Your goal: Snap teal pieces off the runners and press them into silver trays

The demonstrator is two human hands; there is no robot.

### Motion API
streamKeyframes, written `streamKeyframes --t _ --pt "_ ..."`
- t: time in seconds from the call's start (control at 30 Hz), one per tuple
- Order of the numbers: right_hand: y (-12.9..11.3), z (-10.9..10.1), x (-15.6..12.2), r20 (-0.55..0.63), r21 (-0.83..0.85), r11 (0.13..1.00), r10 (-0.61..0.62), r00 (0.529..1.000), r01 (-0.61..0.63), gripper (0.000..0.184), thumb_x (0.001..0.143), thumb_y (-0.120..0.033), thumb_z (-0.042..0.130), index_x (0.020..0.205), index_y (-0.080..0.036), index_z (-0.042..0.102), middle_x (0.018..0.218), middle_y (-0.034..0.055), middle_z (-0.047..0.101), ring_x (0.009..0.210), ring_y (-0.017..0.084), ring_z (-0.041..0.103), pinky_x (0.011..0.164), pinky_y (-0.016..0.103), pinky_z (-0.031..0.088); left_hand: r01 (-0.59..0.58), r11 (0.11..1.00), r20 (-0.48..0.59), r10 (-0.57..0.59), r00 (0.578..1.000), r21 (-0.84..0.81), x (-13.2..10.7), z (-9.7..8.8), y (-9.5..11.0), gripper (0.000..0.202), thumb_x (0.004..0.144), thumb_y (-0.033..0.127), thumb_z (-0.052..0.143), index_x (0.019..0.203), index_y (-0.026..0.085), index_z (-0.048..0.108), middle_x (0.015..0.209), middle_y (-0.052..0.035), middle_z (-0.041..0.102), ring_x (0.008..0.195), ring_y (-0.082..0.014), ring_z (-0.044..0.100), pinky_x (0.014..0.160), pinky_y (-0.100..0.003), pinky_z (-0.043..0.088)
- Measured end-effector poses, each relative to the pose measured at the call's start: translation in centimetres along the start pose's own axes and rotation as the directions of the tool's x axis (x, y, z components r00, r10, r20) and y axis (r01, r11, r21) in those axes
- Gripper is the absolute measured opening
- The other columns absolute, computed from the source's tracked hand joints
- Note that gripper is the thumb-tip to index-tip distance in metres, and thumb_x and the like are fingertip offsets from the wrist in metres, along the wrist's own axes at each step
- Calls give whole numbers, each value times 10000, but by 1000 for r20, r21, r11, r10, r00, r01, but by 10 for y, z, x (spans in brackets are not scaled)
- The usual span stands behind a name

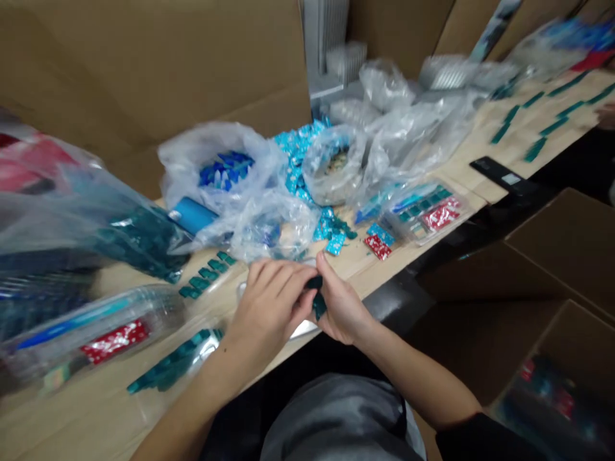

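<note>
Dark teal plastic piece [317,302] sits right between my two grips, over the table's edge. My left grip [271,307] is closed, its curled fingers [283,278] bearing on the piece's upper end, and my right grip [343,306] pinches it from the other side. Just beside them on the pale tan table [461,168] lies a row of small teal pieces [206,274]. Farther off, a clear plastic bag of blue pieces [187,160] slumps against a brown cardboard box wall [144,70].
</note>
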State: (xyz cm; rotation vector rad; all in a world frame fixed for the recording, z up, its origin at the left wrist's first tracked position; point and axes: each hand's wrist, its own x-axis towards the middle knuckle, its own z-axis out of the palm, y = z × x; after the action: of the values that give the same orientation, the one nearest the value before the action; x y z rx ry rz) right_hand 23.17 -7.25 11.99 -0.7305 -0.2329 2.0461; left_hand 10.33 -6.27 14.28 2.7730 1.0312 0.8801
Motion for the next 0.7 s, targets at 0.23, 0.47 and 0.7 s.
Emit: streamKeyframes --t 0.23,0.47,0.7 --pt "-6 -16 -2 121 -385 893 -200 972 231 519 727 -554 753 1036 -165 602 649 -7 665 398 111 578 305 171 399 64 994 -186 -80 979 -88 -8 -9 -15 142 930 164 538 1042 226 601 922 -30 696 849 -183 641 769 -315 499" --pt "-2 -23 2 151 -514 804 -259 954 300 539 712 -578 757 962 -113 649 397 -47 526 276 25 313 316 146 177 123 951 -344 -221 912 -284 -22 8 -8 141 911 164 551 1007 265 571 848 -12 676 772 -166 685 674 -269 580" --pt "0 -4 -11 196 -504 812 -226 954 295 499 715 -538 776 977 -121 692 384 -61 506 281 26 326 312 138 200 124 949 -383 -234 894 -290 -34 1 1 133 926 194 561 1036 256 602 953 -50 682 888 -187 688 769 -299 584"
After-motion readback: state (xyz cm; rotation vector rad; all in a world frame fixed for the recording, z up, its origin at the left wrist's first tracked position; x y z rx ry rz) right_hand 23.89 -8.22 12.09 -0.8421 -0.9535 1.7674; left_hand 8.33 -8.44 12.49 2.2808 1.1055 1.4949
